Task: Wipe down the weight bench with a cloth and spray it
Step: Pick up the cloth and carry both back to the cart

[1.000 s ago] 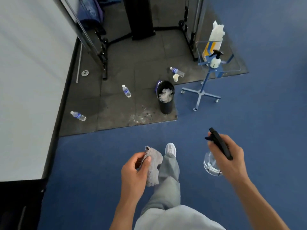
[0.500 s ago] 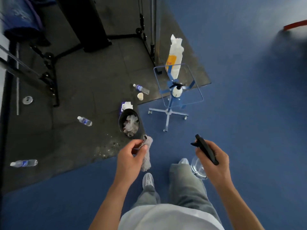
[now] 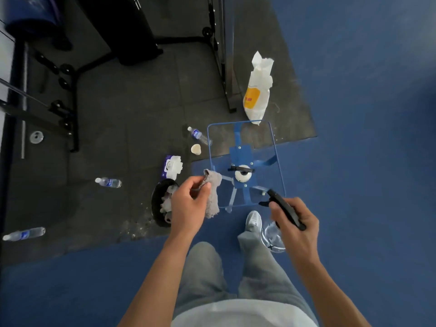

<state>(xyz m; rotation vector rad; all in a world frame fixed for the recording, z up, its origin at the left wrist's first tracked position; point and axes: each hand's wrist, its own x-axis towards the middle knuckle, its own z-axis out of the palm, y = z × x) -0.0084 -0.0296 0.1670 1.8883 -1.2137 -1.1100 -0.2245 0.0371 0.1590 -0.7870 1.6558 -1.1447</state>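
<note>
The left hand [image 3: 188, 205] holds the cloth [image 3: 213, 195] at near centre. The right hand [image 3: 298, 228] holds the spray bottle [image 3: 284, 211] to its right, and a shoe [image 3: 254, 220] is on the floor [image 3: 365, 208] between them. Just beyond both hands is a stand [image 3: 240, 153] with a second sprayer [image 3: 241, 177] on its tray. A bag [image 3: 258, 90] rises at the stand's far edge. Left of the left hand a bin [image 3: 157, 206] sits on the mat [image 3: 122, 119], with a wipes pack [image 3: 172, 166] just behind it. Farther off lie a cup [image 3: 195, 149] and a water bottle [image 3: 199, 136]. Two more bottles [image 3: 108, 182] lie well apart on the mat to the left.
</note>
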